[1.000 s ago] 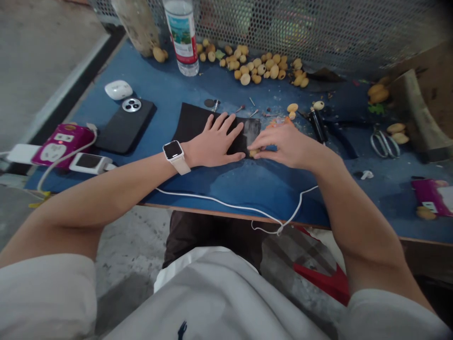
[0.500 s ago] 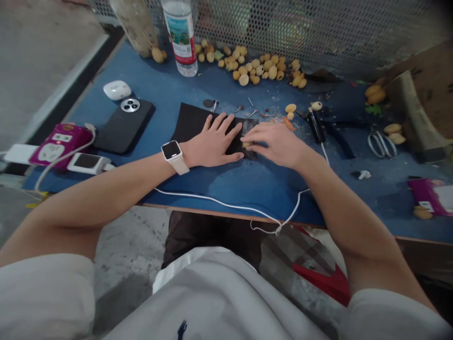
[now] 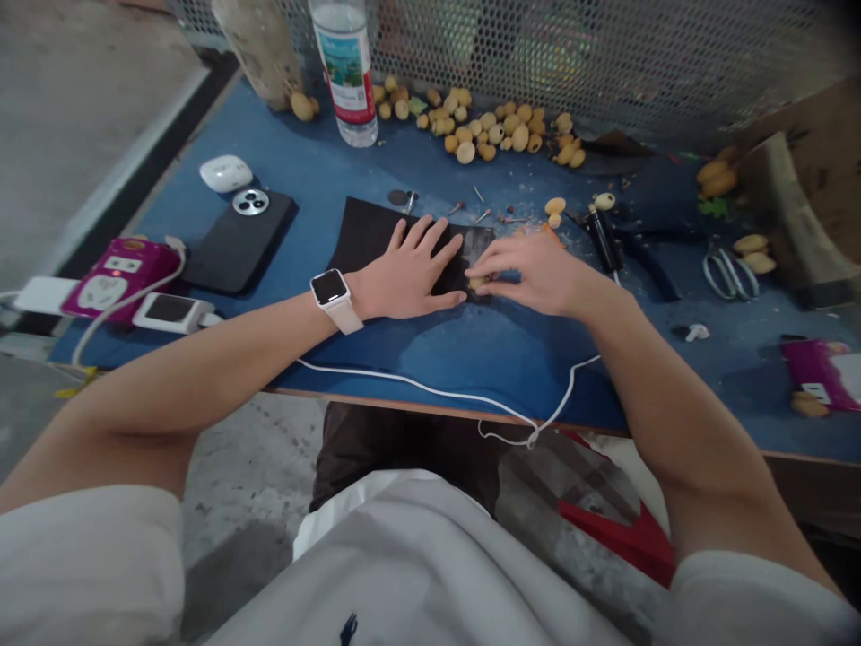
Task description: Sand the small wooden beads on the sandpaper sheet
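The left hand (image 3: 407,280) lay palm down with its fingers and thumb spread wide, pressing a thin black rectangular sheet (image 3: 360,235) onto the blue-topped desk (image 3: 404,345), about midway between front and back edges. The right hand (image 3: 542,274) had thumb and fingertips nearly together, pinching a small rounded tan piece (image 3: 477,283) mostly hidden by them. That piece was over the sheet's right end, by its near right corner, where the surface looked grey and dusty. A black cylindrical tool (image 3: 604,239) lay right of that hand; a heap of small tan gourds (image 3: 498,135) lined the desk's back edge.
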{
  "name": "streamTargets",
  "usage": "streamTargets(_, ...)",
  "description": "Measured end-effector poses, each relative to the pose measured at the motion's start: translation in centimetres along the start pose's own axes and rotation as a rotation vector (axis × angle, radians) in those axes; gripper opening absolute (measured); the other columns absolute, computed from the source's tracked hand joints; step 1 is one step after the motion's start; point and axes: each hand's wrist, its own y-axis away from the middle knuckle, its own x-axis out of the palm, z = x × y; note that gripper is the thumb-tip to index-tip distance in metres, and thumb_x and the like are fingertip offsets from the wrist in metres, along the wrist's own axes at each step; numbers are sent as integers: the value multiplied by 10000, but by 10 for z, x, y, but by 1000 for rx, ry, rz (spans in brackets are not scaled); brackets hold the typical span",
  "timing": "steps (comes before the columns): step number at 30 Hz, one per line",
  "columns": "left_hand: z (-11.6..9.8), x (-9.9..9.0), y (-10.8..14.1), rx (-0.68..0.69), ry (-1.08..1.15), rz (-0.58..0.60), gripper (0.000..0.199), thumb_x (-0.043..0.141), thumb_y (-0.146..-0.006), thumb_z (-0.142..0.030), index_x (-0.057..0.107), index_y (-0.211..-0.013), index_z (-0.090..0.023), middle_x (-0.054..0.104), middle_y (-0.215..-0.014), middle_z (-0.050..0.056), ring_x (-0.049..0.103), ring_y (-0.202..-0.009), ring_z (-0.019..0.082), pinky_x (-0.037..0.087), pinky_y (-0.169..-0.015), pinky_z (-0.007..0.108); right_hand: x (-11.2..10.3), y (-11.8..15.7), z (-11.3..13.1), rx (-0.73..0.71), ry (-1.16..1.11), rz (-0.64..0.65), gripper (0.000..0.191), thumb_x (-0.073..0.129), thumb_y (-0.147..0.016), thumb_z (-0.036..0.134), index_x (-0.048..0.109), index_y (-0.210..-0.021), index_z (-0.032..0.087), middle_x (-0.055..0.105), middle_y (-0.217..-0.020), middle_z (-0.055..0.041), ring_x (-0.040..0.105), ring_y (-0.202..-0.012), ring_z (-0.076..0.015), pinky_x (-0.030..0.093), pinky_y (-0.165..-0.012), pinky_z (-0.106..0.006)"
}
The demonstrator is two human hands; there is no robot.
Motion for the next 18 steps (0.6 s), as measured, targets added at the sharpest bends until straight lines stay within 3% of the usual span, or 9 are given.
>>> streamTargets(6,0,1,-1,-1,1,4,1074,555,-1175,-852,385,-1968,-148,282,-2036,303,222,-1897,606,139,-1488,903,4,-5,-5,74,39,-161,312,715,-1180,366,955,-1361,282,905,-1320,-161,825,-1221,-397,647,-1124,-608)
streamTargets(12,0,3,0,1,-11,-20,1049,591,-1168,-840,423,-1954,-167,318,-2026,297,255,-1889,604,172,-1488,892,1,-1,-3,22,-22,-32,271,771,-1159,447,970,-1276,305,917,-1192,-107,830,-1017,-331,656,-1006,-534)
streamTargets(18,-1,-1,2,1,-14,16,1118,480,-1190,-896,364,-1974,-108,264,-2036,319,214,-1902,600,152,-1495,884,6,-9,-3,127,25,-196,287,745,-1172,428,958,-1263,259,914,-1149,-140,839,-1023,-338,647,-1012,-528)
